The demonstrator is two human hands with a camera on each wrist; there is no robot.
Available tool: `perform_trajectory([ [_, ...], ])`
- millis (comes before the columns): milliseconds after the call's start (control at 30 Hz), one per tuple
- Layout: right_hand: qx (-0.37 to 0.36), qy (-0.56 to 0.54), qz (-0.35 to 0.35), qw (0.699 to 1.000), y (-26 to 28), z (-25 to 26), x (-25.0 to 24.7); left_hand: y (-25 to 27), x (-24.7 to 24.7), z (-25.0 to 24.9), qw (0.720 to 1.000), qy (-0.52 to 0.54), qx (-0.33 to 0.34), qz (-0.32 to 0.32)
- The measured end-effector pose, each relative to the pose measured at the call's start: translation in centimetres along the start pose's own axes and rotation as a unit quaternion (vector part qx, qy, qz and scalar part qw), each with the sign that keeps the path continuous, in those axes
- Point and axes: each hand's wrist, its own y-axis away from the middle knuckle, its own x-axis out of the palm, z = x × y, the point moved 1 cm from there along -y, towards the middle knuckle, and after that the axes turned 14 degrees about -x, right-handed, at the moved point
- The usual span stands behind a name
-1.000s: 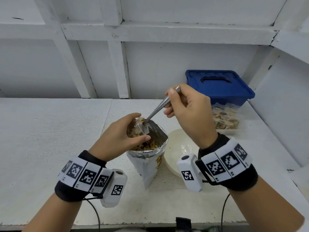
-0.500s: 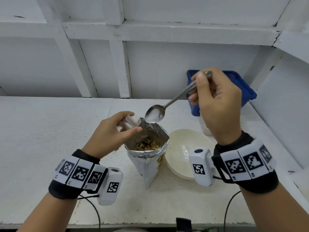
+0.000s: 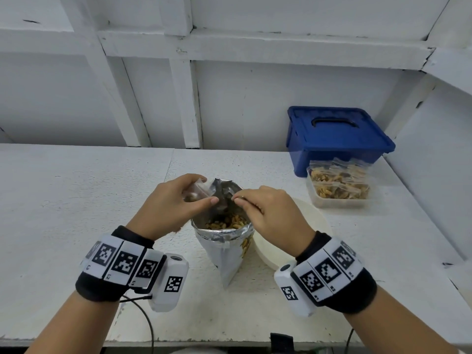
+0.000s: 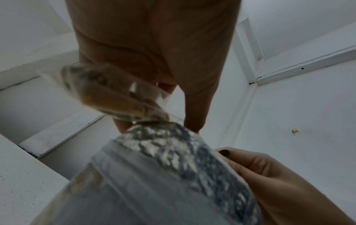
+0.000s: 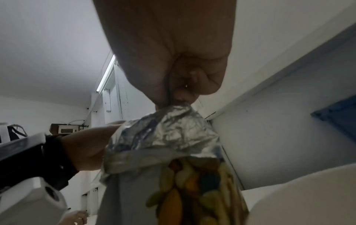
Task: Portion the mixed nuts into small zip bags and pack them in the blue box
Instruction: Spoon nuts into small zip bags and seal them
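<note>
An open foil bag of mixed nuts [image 3: 224,241] stands at the table's middle, its rim rolled down. My left hand [image 3: 207,192] pinches a small clear zip bag [image 3: 195,192] holding a few nuts, just left of and above the foil bag's mouth. The right hand [image 3: 242,200] hovers over that mouth, fingers curled round the handle of a metal spoon [image 3: 233,196] that dips inside; the spoon's bowl is hidden. In the left wrist view the zip bag [image 4: 111,97] hangs above the foil rim [image 4: 173,159]. The blue box [image 3: 337,134] sits shut at back right.
A clear tub [image 3: 339,200] full of filled zip bags stands in front of the blue box. A cream bowl [image 3: 314,218] lies right of the nut bag, partly under my right wrist. White walls close in behind and to the right.
The right hand lifted the spoon out of the zip bag, rose with it, then came down into the nut bag. My left hand kept the zip bag and drew it slightly left.
</note>
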Motion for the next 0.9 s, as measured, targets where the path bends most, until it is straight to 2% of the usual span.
perform_trajectory([
  [100, 0.040, -0.031, 0.009, 0.999, -0.2, 0.1, 0.1, 0.0, 0.2, -0.1, 1.000, 0.007, 0.008, -0.009],
  [400, 0.192, -0.107, -0.067, 0.973, -0.7, -0.5, -1.3, 0.2, 0.4, -0.2, 1.000, 0.016, 0.024, 0.007],
  [667, 0.313, -0.204, -0.167, 0.913, -0.3, -1.6, -3.1, 0.3, 0.2, -0.1, 0.999, 0.023, 0.020, 0.029],
  [767, 0.336, -0.233, -0.200, 0.890, -0.1, -1.8, -3.5, 0.2, 0.0, -0.2, 0.999, 0.015, 0.023, 0.038],
  [900, 0.346, -0.231, -0.234, 0.879, 0.3, -2.1, -4.0, 0.3, -0.4, -0.3, 0.998, -0.018, 0.029, 0.056],
])
